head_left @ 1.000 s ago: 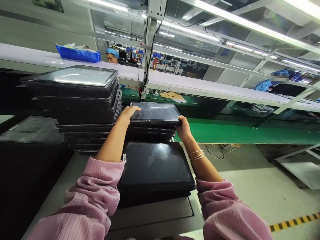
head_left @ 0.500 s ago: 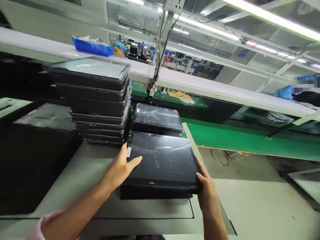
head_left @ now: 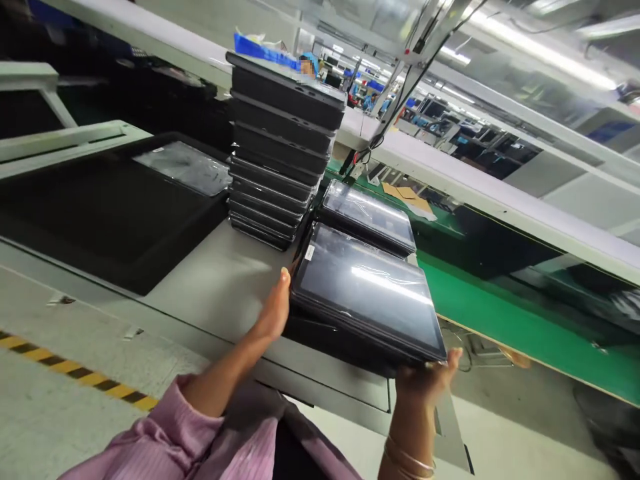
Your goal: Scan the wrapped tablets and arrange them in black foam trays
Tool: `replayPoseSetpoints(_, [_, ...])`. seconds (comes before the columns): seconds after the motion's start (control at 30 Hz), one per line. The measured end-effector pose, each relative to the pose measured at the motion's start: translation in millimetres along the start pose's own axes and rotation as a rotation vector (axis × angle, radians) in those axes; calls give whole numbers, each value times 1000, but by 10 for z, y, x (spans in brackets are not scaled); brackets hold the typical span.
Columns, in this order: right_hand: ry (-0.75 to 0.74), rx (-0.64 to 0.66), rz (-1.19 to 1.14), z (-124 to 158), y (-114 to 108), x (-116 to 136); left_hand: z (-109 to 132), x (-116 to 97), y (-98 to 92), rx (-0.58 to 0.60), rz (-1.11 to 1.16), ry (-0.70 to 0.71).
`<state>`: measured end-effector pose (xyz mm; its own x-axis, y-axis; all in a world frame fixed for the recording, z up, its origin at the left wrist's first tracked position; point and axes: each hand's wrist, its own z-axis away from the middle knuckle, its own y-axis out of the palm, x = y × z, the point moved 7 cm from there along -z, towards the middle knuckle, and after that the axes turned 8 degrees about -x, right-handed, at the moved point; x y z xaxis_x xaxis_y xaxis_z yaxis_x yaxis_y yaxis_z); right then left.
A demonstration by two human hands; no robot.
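Glossy black rectangular panel, lower centre of frame.
I have the left hand beside its left edge, the right hand at its lower-right corner; whether their fingers clamp it, I cannot tell.

Black panel, pink sleeve, green shelf, yellow-black striped tape, blue bin

Overhead tube lights throw a white streak of glare across the near screen. Shadow dims the floor at right; the frame's edges look stretched and soft.
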<state>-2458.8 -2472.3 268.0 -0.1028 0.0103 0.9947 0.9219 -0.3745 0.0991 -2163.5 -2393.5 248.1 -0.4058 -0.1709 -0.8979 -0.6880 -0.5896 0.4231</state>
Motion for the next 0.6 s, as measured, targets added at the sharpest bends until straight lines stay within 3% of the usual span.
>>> replayPoseSetpoints(0.17, [-72,-34,-57,-91,88,108,123,132,-138,-283,-264,174])
replayPoseSetpoints(0.3, [-260,-72,159,-62,56,189,234,35,-68,-404,-345,364])
replayPoseSetpoints(0.43, [-306,-184,375,-48,-25,203,270,-68,-115,-548,-428,330])
replayPoseSetpoints(0.5, [-267,-211,415,-64,-62,196,278,-91,-151,-452,-510,302])
replayPoseSetpoints(0.6, [-266,-185,444,-111,-167,193,338,-60,-142,-39,-590,369])
